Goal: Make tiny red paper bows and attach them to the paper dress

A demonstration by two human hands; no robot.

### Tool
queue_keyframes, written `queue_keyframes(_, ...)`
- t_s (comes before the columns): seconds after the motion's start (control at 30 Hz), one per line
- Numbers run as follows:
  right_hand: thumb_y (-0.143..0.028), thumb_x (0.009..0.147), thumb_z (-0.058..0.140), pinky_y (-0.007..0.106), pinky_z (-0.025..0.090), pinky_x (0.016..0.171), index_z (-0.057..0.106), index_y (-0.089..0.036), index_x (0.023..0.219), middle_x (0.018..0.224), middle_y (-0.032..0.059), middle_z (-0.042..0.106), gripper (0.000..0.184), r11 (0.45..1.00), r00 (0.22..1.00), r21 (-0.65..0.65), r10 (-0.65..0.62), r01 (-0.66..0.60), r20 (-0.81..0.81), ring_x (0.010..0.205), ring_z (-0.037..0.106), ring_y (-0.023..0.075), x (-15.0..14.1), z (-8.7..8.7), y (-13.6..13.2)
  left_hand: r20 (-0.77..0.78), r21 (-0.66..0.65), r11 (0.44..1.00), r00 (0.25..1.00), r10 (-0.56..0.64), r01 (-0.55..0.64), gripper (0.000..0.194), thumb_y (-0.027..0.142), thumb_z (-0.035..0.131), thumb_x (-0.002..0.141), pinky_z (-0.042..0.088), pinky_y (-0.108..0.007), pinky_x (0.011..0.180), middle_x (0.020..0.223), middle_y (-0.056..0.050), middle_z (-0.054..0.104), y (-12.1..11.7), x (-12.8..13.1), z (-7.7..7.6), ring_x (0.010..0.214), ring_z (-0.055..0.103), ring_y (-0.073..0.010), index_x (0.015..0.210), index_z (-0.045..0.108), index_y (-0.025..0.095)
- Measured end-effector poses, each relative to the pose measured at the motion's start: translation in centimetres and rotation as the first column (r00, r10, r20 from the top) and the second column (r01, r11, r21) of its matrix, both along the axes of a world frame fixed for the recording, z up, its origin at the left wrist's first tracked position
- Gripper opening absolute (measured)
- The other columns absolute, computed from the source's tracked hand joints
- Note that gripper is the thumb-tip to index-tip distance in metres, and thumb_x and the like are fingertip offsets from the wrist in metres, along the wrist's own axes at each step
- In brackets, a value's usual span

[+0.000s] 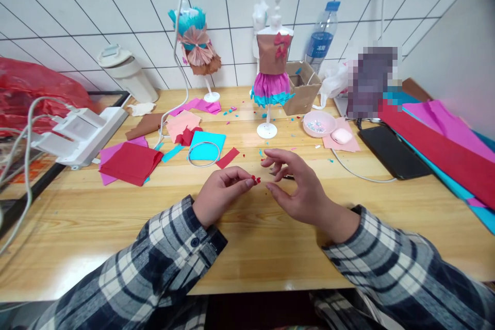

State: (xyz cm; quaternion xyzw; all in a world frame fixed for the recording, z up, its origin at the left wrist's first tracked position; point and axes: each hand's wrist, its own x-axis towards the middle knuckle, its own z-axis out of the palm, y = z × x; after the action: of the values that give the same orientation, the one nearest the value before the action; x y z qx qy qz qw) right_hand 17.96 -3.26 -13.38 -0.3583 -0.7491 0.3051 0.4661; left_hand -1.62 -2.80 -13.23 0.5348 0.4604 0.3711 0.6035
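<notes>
Between the thumb and forefinger of my left hand [226,191] is a small red paper bow [256,180]. My right hand [297,183] hovers just to the right of it, thumb and fingers apart, holding nothing. A dark, thin tool [287,177], mostly hidden behind my right fingers, lies on the table. Beyond my hands a white mini dress form [266,131] stands upright, wearing a brown paper top [271,56] with two red bows and a magenta skirt [271,85] with a turquoise hem. A red paper strip [228,158] lies near my left hand.
Left of my hands lie red sheets [131,163], turquoise paper [212,139] and a wire ring [203,165]. A second dressed form [199,51] stands behind. Rightward are a pink bowl of beads [319,124], an earphone case [341,136] and a black phone [394,150]. A power strip [85,136] sits left.
</notes>
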Motion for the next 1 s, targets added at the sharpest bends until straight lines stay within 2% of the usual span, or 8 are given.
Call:
queue_keyframes(0.23,-0.007,0.083,0.058,0.036,0.049,0.081,0.043,-0.028,0.132,0.094,0.0016,0.066,0.056,0.921,0.988,0.385,-0.006,-0.054,0.154,0.087,0.058,0.0178,0.1,0.0,0.2,0.089,-0.108,0.990,0.992,-0.084,0.094,0.018,0.031,0.072,0.075,0.042,-0.029,0.082,0.083,-0.002,0.068,0.1,-0.1,-0.4,0.083,0.058,-0.0159,0.078,0.068,0.014)
queue_keyframes(0.43,-0.007,0.084,0.058,0.035,0.048,0.078,0.044,-0.027,0.129,0.088,-0.0001,0.068,0.052,0.927,0.985,0.370,-0.014,-0.052,0.172,0.080,0.058,0.0170,0.1,-0.2,0.2,0.130,-0.135,0.983,0.986,-0.109,0.126,0.018,0.032,0.071,0.076,0.042,-0.030,0.082,0.082,-0.003,0.067,0.0,-0.3,-0.5,0.083,0.058,-0.0168,0.080,0.069,0.014)
queue_keyframes(0.57,-0.008,0.084,0.056,0.032,0.046,0.076,0.045,-0.026,0.118,0.087,0.0002,0.063,0.040,0.976,0.996,0.215,0.012,-0.032,0.094,0.080,0.054,0.0154,-0.1,-0.5,0.1,0.120,-0.126,0.980,0.983,-0.139,0.154,0.016,0.032,0.069,0.078,0.040,-0.025,0.075,0.075,0.000,0.065,0.0,-0.4,-0.3,0.074,0.054,-0.0125,0.076,0.069,0.015)
queue_keyframes(0.7,-0.011,0.084,0.052,0.027,0.042,0.063,0.040,-0.024,0.112,0.084,-0.0018,0.056,0.032,0.990,0.996,-0.124,0.053,-0.062,-0.067,0.065,0.046,0.0113,-0.5,-0.6,0.3,0.081,-0.062,0.987,0.987,-0.141,0.146,0.026,0.038,0.063,0.083,0.041,-0.026,0.074,0.075,-0.002,0.065,0.1,-0.4,0.0,0.076,0.055,-0.0142,0.075,0.069,0.015)
queue_keyframes(0.77,-0.017,0.085,0.053,0.026,0.039,0.058,0.040,-0.024,0.108,0.082,-0.0027,0.054,0.027,0.937,0.980,-0.333,0.038,-0.102,-0.193,0.062,0.045,0.0102,-0.8,-0.5,0.4,0.046,-0.009,0.995,0.994,-0.096,0.096,0.026,0.040,0.063,0.083,0.042,-0.026,0.075,0.077,-0.003,0.065,0.2,-0.3,0.2,0.077,0.056,-0.0151,0.078,0.069,0.015)
queue_keyframes(0.87,-0.027,0.081,0.060,0.024,0.037,0.055,0.041,-0.023,0.102,0.080,-0.0034,0.054,0.028,0.786,0.934,-0.595,-0.066,-0.168,-0.350,0.061,0.046,0.0094,-1.1,-0.3,0.5,-0.064,0.049,0.997,0.996,-0.061,0.064,0.024,0.035,0.071,0.075,0.045,-0.027,0.075,0.086,-0.004,0.067,0.1,0.0,0.3,0.080,0.058,-0.0162,0.088,0.068,0.015)
queue_keyframes(0.93,-0.030,0.076,0.065,0.023,0.036,0.053,0.042,-0.023,0.099,0.079,-0.0036,0.055,0.034,0.683,0.908,-0.699,-0.127,-0.211,-0.399,0.060,0.045,0.0088,-1.4,-0.3,0.4,-0.107,0.049,0.996,0.992,-0.071,0.077,0.026,0.034,0.074,0.072,0.046,-0.028,0.075,0.086,-0.004,0.068,0.1,0.3,0.3,0.080,0.060,-0.0167,0.088,0.068,0.015)
queue_keyframes(1.0,-0.033,0.072,0.068,0.022,0.033,0.050,0.043,-0.022,0.098,0.079,-0.0039,0.056,0.038,0.627,0.895,-0.743,-0.158,-0.235,-0.416,0.058,0.044,0.0081,-1.7,-0.3,0.3,-0.109,0.029,0.998,0.992,-0.056,0.059,0.023,0.035,0.073,0.072,0.047,-0.027,0.072,0.079,-0.003,0.068,0.0,0.6,0.3,0.075,0.060,-0.0158,0.081,0.067,0.014)
